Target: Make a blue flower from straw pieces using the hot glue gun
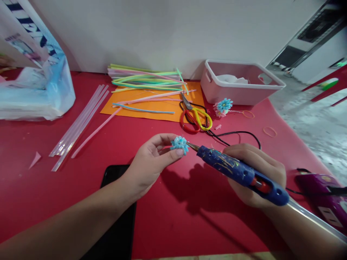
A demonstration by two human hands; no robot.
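Between the thumb and fingers of my left hand [151,162] is a small light-blue craft flower [179,143], held above the red table. My right hand [255,169] grips a blue hot glue gun [230,166], its surface marked with dried smears. The metal nozzle points left and meets or nearly meets the flower's right edge; I cannot tell if they touch. A clear glue stick [314,218] sticks out of the gun's back end. Just beyond my hands lie scissors [193,113] with one red and one yellow handle.
Pipe cleaners [146,80] lie on an orange sheet [159,115]. Clear glue sticks [81,122] are at left, near a plastic bag [54,79]. A pink basket [241,92] stands behind a finished flower piece [224,105]. A black phone [119,231] lies under my left arm; a purple power strip [322,195] sits right.
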